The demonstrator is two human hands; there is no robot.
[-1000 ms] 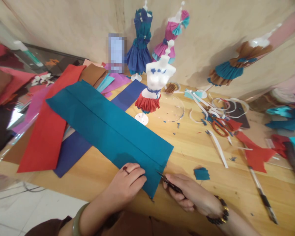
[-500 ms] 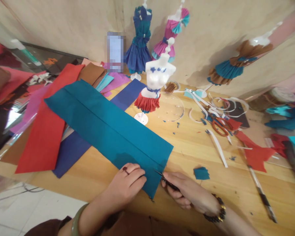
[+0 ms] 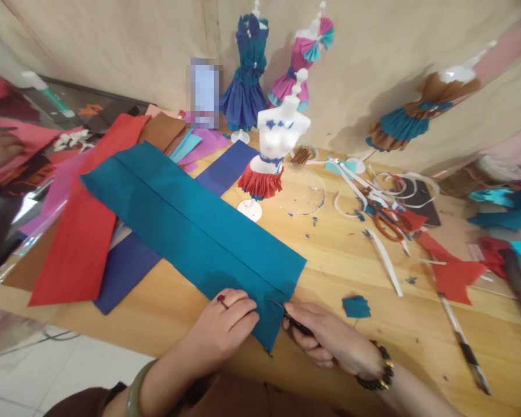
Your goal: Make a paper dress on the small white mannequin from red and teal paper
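A long teal crepe-paper sheet [image 3: 208,231] with a crease along its length lies slantwise over the table. My left hand [image 3: 226,324], a ring on one finger, pinches its near edge with curled fingers. In my right hand [image 3: 325,336] is a pair of small dark scissors [image 3: 298,323]. Their blades reach into the sheet's right end, just right of my left fingers. Behind the sheet stands a white mini mannequin [image 3: 284,136] with a red ruffled skirt. A small teal scrap [image 3: 356,306] rests to the right of my right hand.
Red [image 3: 76,249] and dark blue strips [image 3: 130,272] lie under the teal sheet. Dressed mannequins [image 3: 245,75] stand along the wall. Orange-handled scissors [image 3: 388,225], white ribbons and a pen-like stick [image 3: 464,344] are at right. Another person's hand [image 3: 0,147] is at far left.
The scissors and my right hand have shifted slightly left, the blades further over the teal sheet. My left hand stays put. The other person's hand at far left has moved.
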